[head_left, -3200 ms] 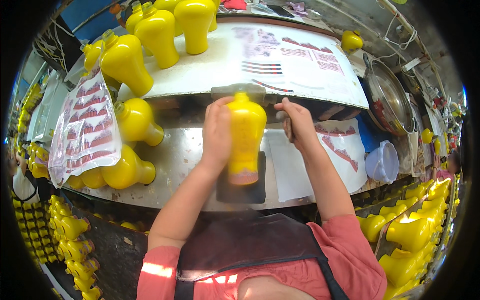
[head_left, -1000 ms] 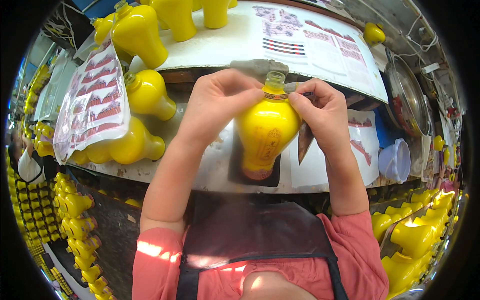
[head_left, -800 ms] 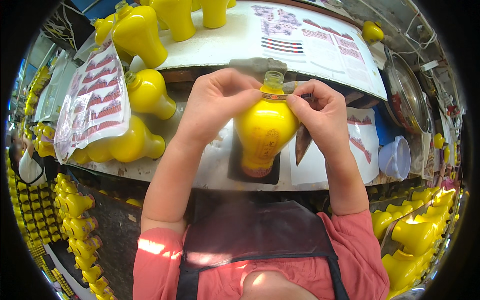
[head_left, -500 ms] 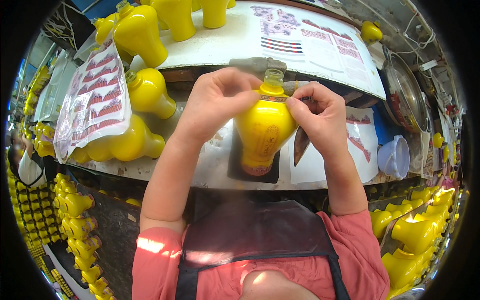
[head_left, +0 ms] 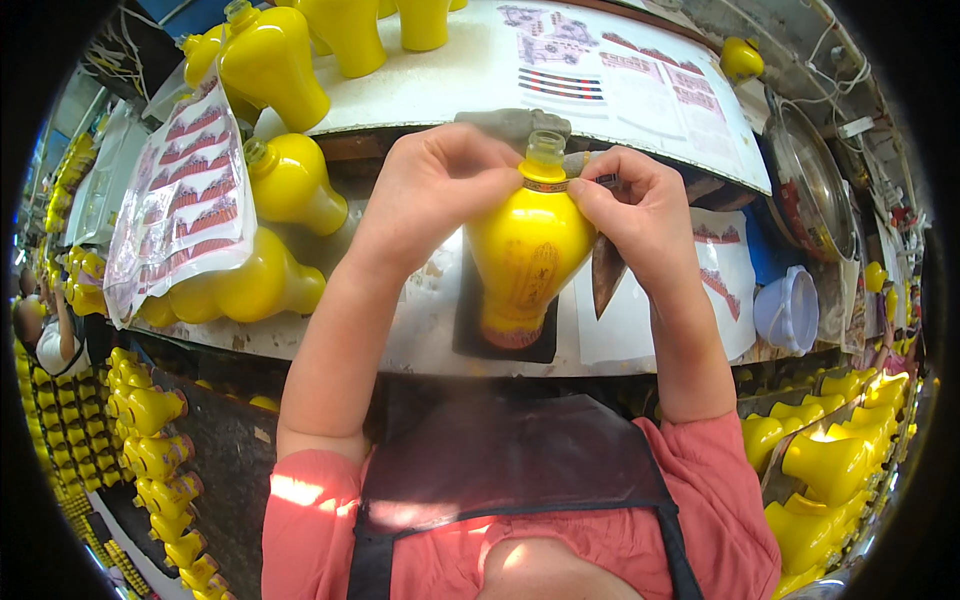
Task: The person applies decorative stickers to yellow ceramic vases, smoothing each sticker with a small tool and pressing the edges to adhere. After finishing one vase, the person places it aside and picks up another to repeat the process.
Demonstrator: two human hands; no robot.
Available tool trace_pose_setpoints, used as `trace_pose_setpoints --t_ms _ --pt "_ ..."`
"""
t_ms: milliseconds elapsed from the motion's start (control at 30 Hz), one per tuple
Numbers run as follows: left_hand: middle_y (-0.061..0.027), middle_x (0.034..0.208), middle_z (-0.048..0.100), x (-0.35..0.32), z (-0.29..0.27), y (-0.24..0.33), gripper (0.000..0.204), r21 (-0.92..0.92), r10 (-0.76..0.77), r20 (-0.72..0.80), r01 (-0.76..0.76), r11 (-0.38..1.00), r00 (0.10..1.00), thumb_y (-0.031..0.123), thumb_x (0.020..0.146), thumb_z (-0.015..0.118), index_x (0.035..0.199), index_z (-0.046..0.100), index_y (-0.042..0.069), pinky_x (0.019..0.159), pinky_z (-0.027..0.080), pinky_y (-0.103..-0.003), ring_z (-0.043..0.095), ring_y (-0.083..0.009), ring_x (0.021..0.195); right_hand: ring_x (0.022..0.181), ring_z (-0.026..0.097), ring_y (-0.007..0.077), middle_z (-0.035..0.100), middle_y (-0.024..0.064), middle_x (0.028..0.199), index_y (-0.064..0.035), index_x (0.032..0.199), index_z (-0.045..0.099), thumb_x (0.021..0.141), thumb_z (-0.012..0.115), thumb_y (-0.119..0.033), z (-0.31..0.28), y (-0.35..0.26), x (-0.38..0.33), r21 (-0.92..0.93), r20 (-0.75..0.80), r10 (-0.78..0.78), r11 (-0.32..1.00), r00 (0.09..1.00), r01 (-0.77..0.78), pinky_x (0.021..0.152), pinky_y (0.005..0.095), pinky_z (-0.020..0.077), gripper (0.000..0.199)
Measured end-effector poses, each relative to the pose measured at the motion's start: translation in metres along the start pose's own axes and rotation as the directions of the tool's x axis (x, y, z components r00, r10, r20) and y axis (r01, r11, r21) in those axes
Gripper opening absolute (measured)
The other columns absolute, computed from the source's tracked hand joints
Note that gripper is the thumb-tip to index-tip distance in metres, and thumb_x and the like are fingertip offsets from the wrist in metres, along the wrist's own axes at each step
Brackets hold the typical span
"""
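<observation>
Yellow bottle (head_left: 530,245) between hands, base over black pad (head_left: 480,330); long axis near 12–6, neck toward 12. Bottle lies at 4 o'clock from left hand (head_left: 430,195), 8 from right hand (head_left: 645,208). Left pinches patterned band (head_left: 545,186) at neck's 9 side; right pinches 3 side, pointed blade (head_left: 606,275) jutting toward 7. Neither hand clearly nearer.

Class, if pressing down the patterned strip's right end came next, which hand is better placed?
The right hand, most likely: its fingertips pinch the patterned strip near that end, to the right of the yellow bottle between the hands. The left hand is at the bottle's left side.
</observation>
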State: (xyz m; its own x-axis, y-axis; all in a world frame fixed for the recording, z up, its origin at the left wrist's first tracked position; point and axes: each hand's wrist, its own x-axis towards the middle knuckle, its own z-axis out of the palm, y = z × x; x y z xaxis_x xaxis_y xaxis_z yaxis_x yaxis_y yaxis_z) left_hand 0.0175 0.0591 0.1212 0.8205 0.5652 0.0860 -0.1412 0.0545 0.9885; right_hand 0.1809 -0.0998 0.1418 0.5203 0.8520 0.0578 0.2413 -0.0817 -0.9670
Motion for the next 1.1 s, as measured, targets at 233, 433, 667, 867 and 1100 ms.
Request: trace_pose_setpoints --t_ms 233,433,667,867,1100 --pt "-0.0086 0.105 0.073 -0.001 0.001 -0.002 0.007 0.006 -0.01 -0.018 0.01 1.0 1.0 0.003 0.087 0.076 0.087 0.069 0.0 0.088 0.051 -0.027 0.064 -0.0113 0.092 0.068 0.059 0.0047 0.069 0.0019 0.079 0.0017 0.089 0.071 0.085 0.073 -0.015 -0.002 0.001 0.005 0.036 0.006 0.041 0.998 0.999 -0.041 0.061 0.0218 0.047 0.018" --pt "-0.0082 0.106 0.073 -0.003 0.003 0.001 0.007 0.019 -0.019 -0.021 0.02 1.0 1.0 0.003 0.087 0.076 0.087 0.069 0.0 0.088 0.051 -0.026 0.063 -0.0107 0.091 0.071 0.061 0.0051 0.07 0.0034 0.085 -0.0003 0.103 0.07 0.09 0.071 -0.011 -0.003 0.004 0.006 0.053 0.054 0.092 0.994 0.994 -0.095 0.064 0.0189 0.0461 0.017" --pt "-0.0073 0.105 0.072 -0.008 0.005 0.004 0.008 0.011 -0.029 -0.027 0.029 1.0 0.999 0.002 0.087 0.076 0.086 0.068 0.001 0.089 0.051 -0.026 0.063 -0.0106 0.092 0.052 0.048 0.0044 0.059 -0.0023 0.068 0.0025 0.133 0.062 0.09 0.055 -0.008 -0.009 -0.004 0.009 0.254 0.106 0.083 0.961 0.991 -0.107 0.052 0.0191 0.0395 0.045" --pt "-0.0072 0.105 0.072 -0.011 0.005 0.006 0.008 0.027 -0.027 -0.027 0.027 0.999 0.999 0.002 0.087 0.076 0.087 0.068 0.001 0.089 0.052 -0.027 0.063 -0.0113 0.094 0.063 0.059 0.0043 0.071 0.0057 0.088 0.0044 0.131 0.065 0.096 0.067 -0.019 -0.014 -0.013 0.002 0.054 0.252 0.113 0.99 0.961 -0.131 0.058 0.0182 0.0472 0.042" --pt "-0.005 0.1 0.075 -0.014 0.006 0.005 0.008 -0.024 0.005 -0.025 -0.005 1.0 1.0 0.006 0.085 0.076 0.086 0.072 -0.001 0.088 0.053 -0.027 0.066 -0.0101 0.093 0.079 0.066 0.0079 0.073 0.0075 0.094 0.0075 0.122 0.069 0.093 0.076 -0.016 -0.006 -0.01 0.003 -0.01 0.195 0.138 0.99 0.971 -0.139 0.068 0.022 0.0526 0.038"
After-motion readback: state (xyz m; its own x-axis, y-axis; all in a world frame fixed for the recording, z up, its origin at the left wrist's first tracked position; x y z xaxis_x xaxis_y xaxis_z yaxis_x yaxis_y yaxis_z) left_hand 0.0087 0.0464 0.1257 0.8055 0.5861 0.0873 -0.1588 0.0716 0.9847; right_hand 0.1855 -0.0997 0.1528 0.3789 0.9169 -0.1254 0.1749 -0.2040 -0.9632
